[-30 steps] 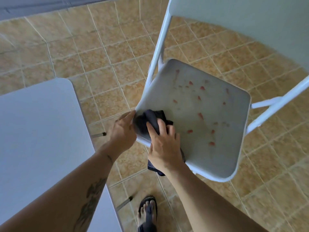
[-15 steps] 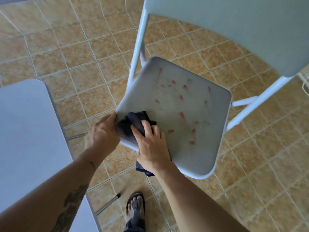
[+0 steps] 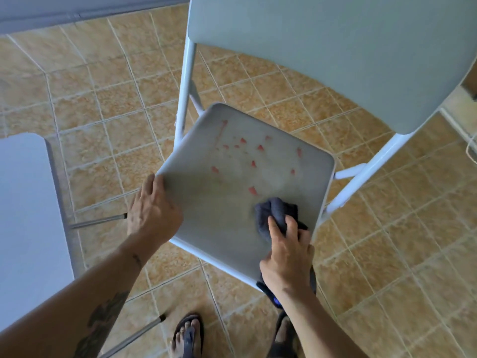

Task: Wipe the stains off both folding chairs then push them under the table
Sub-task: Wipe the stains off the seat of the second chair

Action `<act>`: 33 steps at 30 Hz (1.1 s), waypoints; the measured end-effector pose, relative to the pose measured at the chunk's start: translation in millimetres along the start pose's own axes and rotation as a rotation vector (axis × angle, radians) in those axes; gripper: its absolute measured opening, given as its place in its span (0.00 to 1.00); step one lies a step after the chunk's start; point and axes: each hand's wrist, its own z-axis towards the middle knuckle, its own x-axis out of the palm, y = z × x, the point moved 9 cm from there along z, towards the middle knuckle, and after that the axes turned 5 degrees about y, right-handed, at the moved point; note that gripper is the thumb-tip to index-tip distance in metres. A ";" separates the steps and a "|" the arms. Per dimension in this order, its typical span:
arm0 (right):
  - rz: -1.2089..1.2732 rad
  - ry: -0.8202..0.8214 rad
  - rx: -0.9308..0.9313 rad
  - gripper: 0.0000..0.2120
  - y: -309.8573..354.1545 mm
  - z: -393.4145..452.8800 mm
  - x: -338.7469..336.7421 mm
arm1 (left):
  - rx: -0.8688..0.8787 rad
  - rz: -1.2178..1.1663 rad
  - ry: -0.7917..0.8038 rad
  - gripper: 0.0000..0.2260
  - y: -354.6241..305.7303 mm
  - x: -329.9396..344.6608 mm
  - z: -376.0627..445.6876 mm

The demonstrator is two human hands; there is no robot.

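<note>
A white folding chair stands in front of me, its grey seat (image 3: 222, 202) dotted with several red stains (image 3: 253, 190) across the far half. My right hand (image 3: 286, 257) is closed on a dark blue cloth (image 3: 277, 211) and presses it onto the seat's near right part, just below the stains. My left hand (image 3: 152, 210) grips the seat's left front corner. The chair's pale backrest (image 3: 335, 47) fills the top right. A second chair is not in view.
The white table (image 3: 23, 202) fills the left edge, with its metal legs (image 3: 98, 220) reaching toward the chair. Tan floor tiles (image 3: 387, 241) surround everything. My sandalled feet (image 3: 189, 337) stand just below the chair's front edge.
My right hand has swept the cloth from the seat's near left corner across to the near right. The red spots along the near part of the seat are gone. My left hand still grips the corner.
</note>
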 end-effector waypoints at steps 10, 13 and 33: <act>-0.127 0.028 -0.697 0.35 79.2 44.9 9.4 | 0.004 0.134 -0.228 0.30 -10.0 22.9 -3.8; -0.106 -0.061 -0.458 0.33 22.2 95.5 -12.5 | -0.030 0.184 -0.224 0.31 -13.4 29.0 -3.8; -0.230 0.010 -0.789 0.31 150.4 132.3 2.7 | 0.003 0.106 -0.286 0.31 -8.6 18.4 26.4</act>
